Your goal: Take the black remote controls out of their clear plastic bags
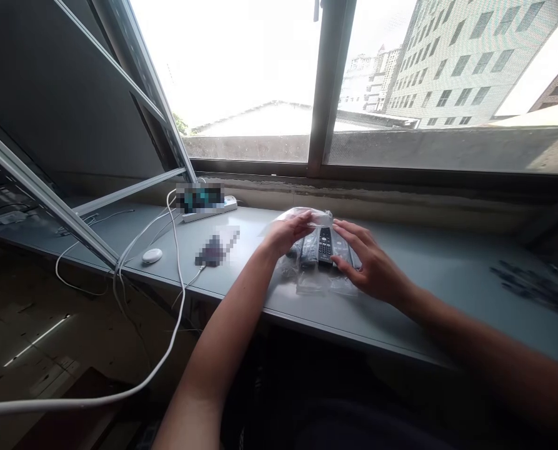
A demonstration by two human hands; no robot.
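Remote controls lie side by side on the counter, apparently wrapped in clear plastic. Beside them the right hand spreads loosely; just beyond, the left hand grips a raised plastic bag, its handling seemingly unfinished.

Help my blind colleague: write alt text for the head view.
A left hand holds clear plastic by a black remote control on a grey table, the right hand close beside it. A window is beyond; white cables trail at left.
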